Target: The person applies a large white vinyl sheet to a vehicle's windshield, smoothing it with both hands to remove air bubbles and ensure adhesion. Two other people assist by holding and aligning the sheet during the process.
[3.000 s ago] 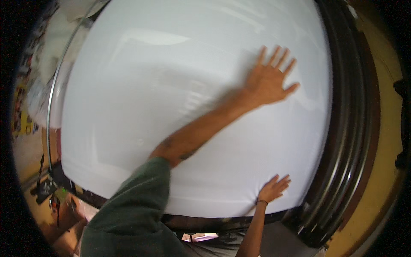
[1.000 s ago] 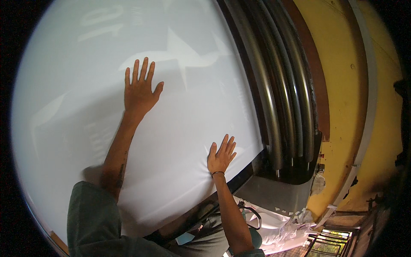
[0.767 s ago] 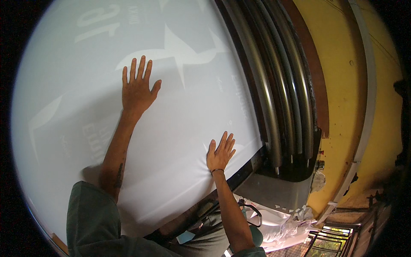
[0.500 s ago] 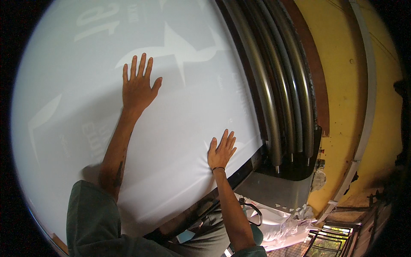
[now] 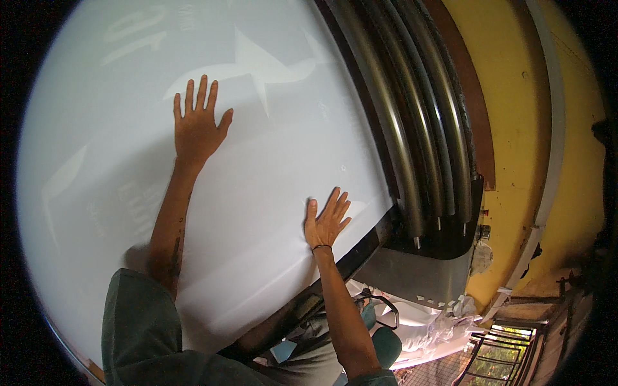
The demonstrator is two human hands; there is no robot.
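A broad white sheet (image 5: 257, 180) with faint pale printed shapes spreads across the left and middle of the view. My left hand (image 5: 196, 132) lies palm down on it, fingers spread, below a pale star-like shape. Closer to me and to the right, my right hand (image 5: 327, 222) is also on the sheet with fingers apart, near its right front edge. A thin dark band circles the right wrist. Neither hand holds anything. Whether the sheet is paper or cloth I cannot tell.
Several long metal rollers (image 5: 393, 122) run along the sheet's right side, ending above a grey machine housing (image 5: 412, 276). A dark rail (image 5: 360, 254) borders the near edge. Beyond stand a yellow wall (image 5: 515, 141) and crumpled white material (image 5: 418, 321) at lower right.
Both hands appear slightly farther left and up in the picture, and the sheet's print has shifted much the same way. The right thumb stands a little more apart from the fingers.
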